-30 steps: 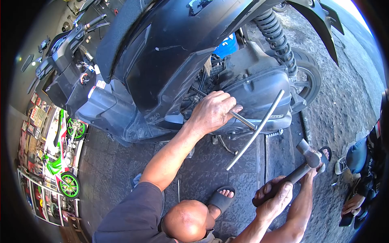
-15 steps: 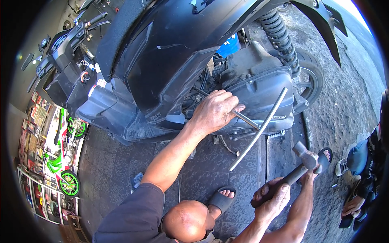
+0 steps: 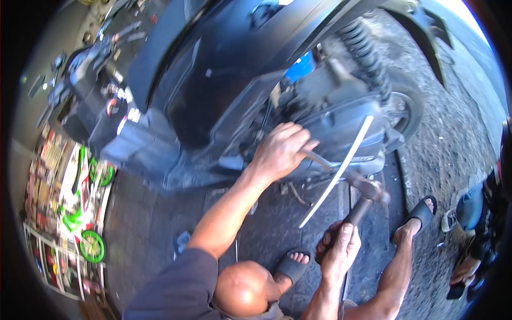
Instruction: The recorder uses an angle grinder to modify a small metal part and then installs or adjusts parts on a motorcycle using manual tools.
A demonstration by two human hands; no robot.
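My left hand point(image 3: 282, 152) is closed around the shaft of a T-handle wrench, whose pale crossbar point(image 3: 341, 165) slants across in front of the engine cover. The wrench's far end disappears among the parts beside the scooter's engine point(image 3: 325, 128). In my right hand point(image 3: 340, 248) is a hammer point(image 3: 367, 189), gripped by its dark handle. The blurred hammer head is close to the crossbar's right side; whether they touch I cannot tell. A dark scooter point(image 3: 213, 90) stands over both hands, its body panel above my left hand.
A coil shock absorber point(image 3: 365, 53) and the rear wheel point(image 3: 405, 109) are at the far right. Another disassembled scooter point(image 3: 96, 80) stands at the left, above a small green-wheeled motorbike point(image 3: 80, 208). A person's hand point(image 3: 465, 270) shows at the right edge. My sandalled feet rest on dark tiles.
The hammer has swung up and left, toward the wrench's crossbar, with my right hand moving the same way. My left hand keeps its grip on the wrench. The view is blurrier.
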